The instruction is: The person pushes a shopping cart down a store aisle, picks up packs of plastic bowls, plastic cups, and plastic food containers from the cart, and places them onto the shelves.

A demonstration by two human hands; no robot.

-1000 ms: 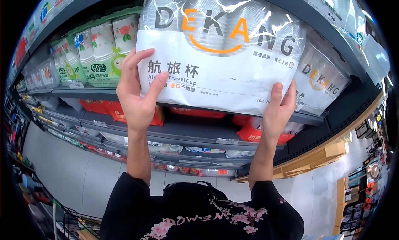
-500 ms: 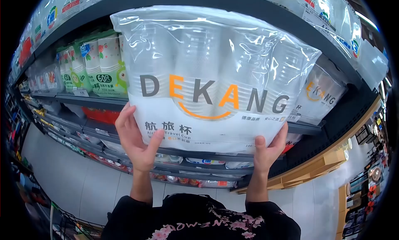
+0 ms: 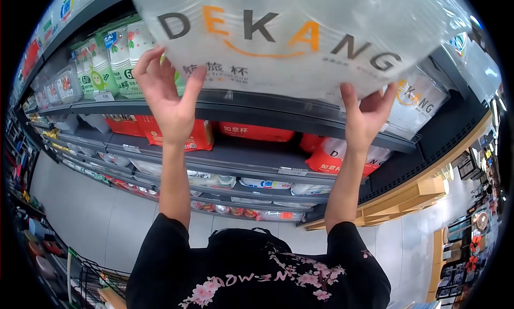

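We hold a DEKANG cup pack (image 3: 289, 33) up before the shelf (image 3: 267, 110).
Our left hand (image 3: 172, 108) and right hand (image 3: 365, 119) grip its lower corners, thumbs in front; green packs (image 3: 99, 68) stand to its left, a second DEKANG pack (image 3: 415, 113) to its right, red packs (image 3: 257, 132) lower down.

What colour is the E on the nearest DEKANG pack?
Orange; the E shows best in the head view.
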